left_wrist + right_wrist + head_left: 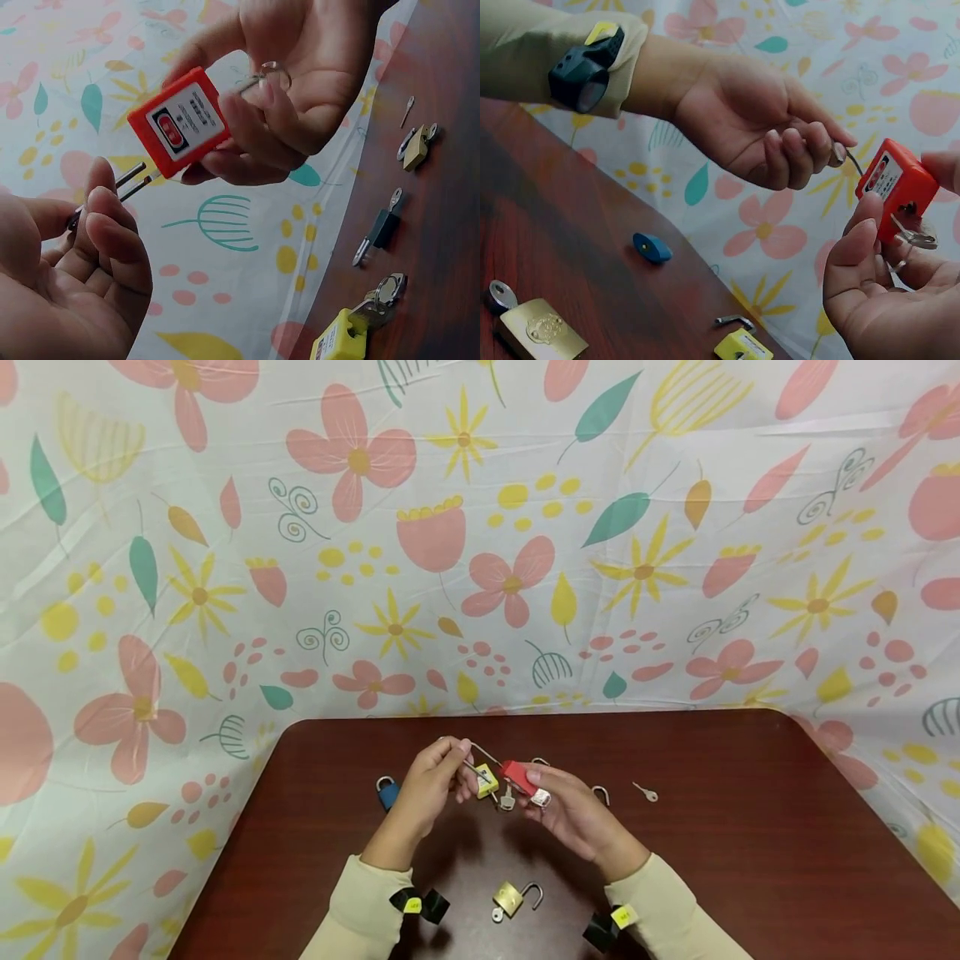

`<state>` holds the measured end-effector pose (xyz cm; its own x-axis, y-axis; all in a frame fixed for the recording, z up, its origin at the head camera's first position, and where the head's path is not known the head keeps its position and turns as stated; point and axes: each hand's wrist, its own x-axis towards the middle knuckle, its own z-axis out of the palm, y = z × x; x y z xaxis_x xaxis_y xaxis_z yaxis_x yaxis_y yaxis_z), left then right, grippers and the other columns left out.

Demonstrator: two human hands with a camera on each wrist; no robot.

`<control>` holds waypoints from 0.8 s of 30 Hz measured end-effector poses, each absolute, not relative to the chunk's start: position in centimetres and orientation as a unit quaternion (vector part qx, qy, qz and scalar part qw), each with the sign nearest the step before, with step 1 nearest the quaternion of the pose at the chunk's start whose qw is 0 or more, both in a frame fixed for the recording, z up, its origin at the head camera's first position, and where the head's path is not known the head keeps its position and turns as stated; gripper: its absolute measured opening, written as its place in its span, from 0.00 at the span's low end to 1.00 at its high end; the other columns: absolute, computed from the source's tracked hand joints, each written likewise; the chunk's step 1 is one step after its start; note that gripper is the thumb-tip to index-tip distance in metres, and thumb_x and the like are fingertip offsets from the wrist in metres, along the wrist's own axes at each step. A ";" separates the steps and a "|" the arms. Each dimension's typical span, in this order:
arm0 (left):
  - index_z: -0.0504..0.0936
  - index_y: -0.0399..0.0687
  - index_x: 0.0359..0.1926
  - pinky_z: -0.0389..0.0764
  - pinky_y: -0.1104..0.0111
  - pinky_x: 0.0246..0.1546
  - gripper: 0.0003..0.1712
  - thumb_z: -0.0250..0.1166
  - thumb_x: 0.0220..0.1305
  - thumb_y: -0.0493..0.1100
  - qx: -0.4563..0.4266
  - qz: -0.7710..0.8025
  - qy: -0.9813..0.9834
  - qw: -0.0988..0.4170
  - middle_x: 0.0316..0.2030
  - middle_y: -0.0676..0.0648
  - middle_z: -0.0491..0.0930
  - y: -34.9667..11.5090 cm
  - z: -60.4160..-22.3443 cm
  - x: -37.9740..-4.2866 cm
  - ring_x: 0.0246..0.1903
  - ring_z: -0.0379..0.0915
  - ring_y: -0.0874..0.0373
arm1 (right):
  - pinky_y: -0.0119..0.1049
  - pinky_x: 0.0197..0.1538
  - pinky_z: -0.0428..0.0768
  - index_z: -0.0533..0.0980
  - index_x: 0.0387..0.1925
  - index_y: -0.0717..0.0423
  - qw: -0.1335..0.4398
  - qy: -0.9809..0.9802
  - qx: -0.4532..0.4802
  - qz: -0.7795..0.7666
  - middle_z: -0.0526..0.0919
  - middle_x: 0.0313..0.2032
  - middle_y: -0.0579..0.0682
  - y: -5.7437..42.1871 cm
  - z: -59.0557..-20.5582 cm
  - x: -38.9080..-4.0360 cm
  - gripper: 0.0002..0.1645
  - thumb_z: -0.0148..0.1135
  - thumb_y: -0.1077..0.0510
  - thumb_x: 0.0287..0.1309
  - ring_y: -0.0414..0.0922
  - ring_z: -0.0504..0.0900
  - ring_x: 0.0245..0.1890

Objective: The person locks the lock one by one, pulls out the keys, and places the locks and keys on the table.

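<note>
Being pinched by the fingers (100, 178) of the left hand (437, 767), the metal shackle (131, 175) is held with one leg reaching the red padlock (180, 124), gripped by those of the right hand (576, 814) above the counter (787, 868), where a yellow padlock (487, 782), blue padlock (387, 794), opened brass padlock (508, 900) and loose key (649, 794) are spread.

This looks like a recording corner: wrist cameras (577, 79), a table (720, 852) and a cloth backdrop (517, 468) (creased, flower-printed).
</note>
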<state>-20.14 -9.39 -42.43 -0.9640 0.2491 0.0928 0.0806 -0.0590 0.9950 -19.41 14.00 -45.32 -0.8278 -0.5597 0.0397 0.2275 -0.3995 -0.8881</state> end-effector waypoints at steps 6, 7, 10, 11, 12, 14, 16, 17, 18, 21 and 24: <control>0.73 0.33 0.39 0.76 0.72 0.24 0.24 0.53 0.79 0.53 0.117 0.715 0.687 0.042 0.20 0.52 0.80 -9.2 -42.5 -20.3 0.20 0.72 0.61 | 0.32 0.48 0.81 0.75 0.62 0.57 0.177 0.577 -0.155 -0.782 0.81 0.50 0.44 13.6 -45.7 -19.4 0.21 0.56 0.62 0.70 0.39 0.80 0.43; 0.73 0.32 0.39 0.76 0.72 0.24 0.24 0.53 0.79 0.53 0.116 0.717 0.686 0.038 0.20 0.52 0.80 -9.2 -42.5 -20.3 0.19 0.72 0.61 | 0.33 0.49 0.81 0.74 0.63 0.58 0.162 0.595 -0.154 -0.772 0.81 0.51 0.45 13.5 -45.8 -19.4 0.23 0.59 0.62 0.69 0.40 0.80 0.44; 0.72 0.32 0.39 0.76 0.71 0.23 0.23 0.54 0.78 0.52 0.112 0.721 0.683 0.028 0.20 0.51 0.80 -9.1 -42.5 -20.3 0.19 0.72 0.61 | 0.33 0.49 0.82 0.72 0.65 0.61 0.120 0.644 -0.156 -0.740 0.80 0.51 0.46 13.1 -45.9 -19.3 0.28 0.64 0.62 0.64 0.40 0.80 0.45; 0.72 0.31 0.39 0.76 0.71 0.23 0.23 0.54 0.78 0.51 0.111 0.723 0.682 0.026 0.19 0.51 0.80 -9.0 -42.5 -20.3 0.18 0.72 0.61 | 0.32 0.48 0.83 0.72 0.65 0.61 0.109 0.653 -0.156 -0.733 0.81 0.51 0.45 13.0 -45.9 -19.3 0.29 0.65 0.62 0.64 0.40 0.81 0.45; 0.72 0.31 0.38 0.76 0.71 0.23 0.23 0.54 0.78 0.51 0.111 0.723 0.681 0.024 0.19 0.51 0.80 -9.0 -42.5 -20.3 0.18 0.72 0.61 | 0.32 0.48 0.83 0.72 0.65 0.61 0.100 0.660 -0.158 -0.728 0.81 0.51 0.46 12.9 -45.9 -19.3 0.30 0.66 0.62 0.63 0.40 0.81 0.45; 0.72 0.31 0.38 0.76 0.72 0.23 0.23 0.54 0.78 0.51 0.112 0.724 0.680 0.022 0.19 0.51 0.80 -8.9 -42.5 -20.3 0.18 0.72 0.61 | 0.31 0.47 0.83 0.72 0.65 0.61 0.086 0.667 -0.162 -0.722 0.81 0.51 0.46 12.8 -45.9 -19.2 0.30 0.67 0.63 0.62 0.39 0.81 0.45; 0.72 0.31 0.38 0.76 0.72 0.23 0.22 0.54 0.78 0.50 0.114 0.724 0.679 0.022 0.19 0.51 0.80 -8.9 -42.5 -20.3 0.18 0.72 0.61 | 0.30 0.46 0.83 0.73 0.65 0.60 0.073 0.671 -0.166 -0.719 0.80 0.51 0.45 12.7 -45.9 -19.1 0.30 0.67 0.63 0.62 0.39 0.81 0.44; 0.72 0.32 0.38 0.76 0.72 0.23 0.22 0.54 0.78 0.50 0.114 0.725 0.679 0.022 0.19 0.51 0.80 -8.8 -42.5 -20.3 0.18 0.72 0.61 | 0.30 0.46 0.83 0.73 0.65 0.60 0.067 0.673 -0.168 -0.717 0.79 0.52 0.45 12.7 -45.9 -19.1 0.30 0.67 0.63 0.61 0.39 0.81 0.44; 0.72 0.32 0.38 0.76 0.72 0.23 0.22 0.54 0.78 0.50 0.114 0.725 0.679 0.022 0.19 0.52 0.80 -8.8 -42.6 -20.3 0.18 0.72 0.61 | 0.30 0.46 0.83 0.73 0.64 0.59 0.060 0.676 -0.170 -0.715 0.78 0.53 0.46 12.6 -45.9 -19.1 0.30 0.68 0.63 0.61 0.38 0.81 0.44; 0.73 0.33 0.38 0.75 0.72 0.23 0.21 0.54 0.78 0.50 0.111 0.726 0.678 0.022 0.19 0.51 0.80 -8.8 -42.7 -20.3 0.18 0.72 0.61 | 0.29 0.46 0.83 0.74 0.64 0.58 0.037 0.686 -0.179 -0.704 0.76 0.54 0.47 12.5 -45.9 -19.0 0.29 0.69 0.64 0.60 0.38 0.80 0.45; 0.73 0.34 0.38 0.75 0.72 0.23 0.21 0.55 0.78 0.50 0.109 0.724 0.681 0.023 0.20 0.51 0.80 -8.8 -42.7 -20.2 0.19 0.72 0.61 | 0.28 0.46 0.82 0.75 0.63 0.58 0.015 0.695 -0.190 -0.693 0.75 0.54 0.50 12.4 -46.0 -18.9 0.29 0.70 0.65 0.60 0.38 0.79 0.46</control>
<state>-20.22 -8.84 -42.73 -0.9751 0.1820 0.1267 0.1154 -0.0716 0.9907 -18.92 12.40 -45.99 -0.9274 -0.2851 0.2423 -0.2431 -0.0331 -0.9694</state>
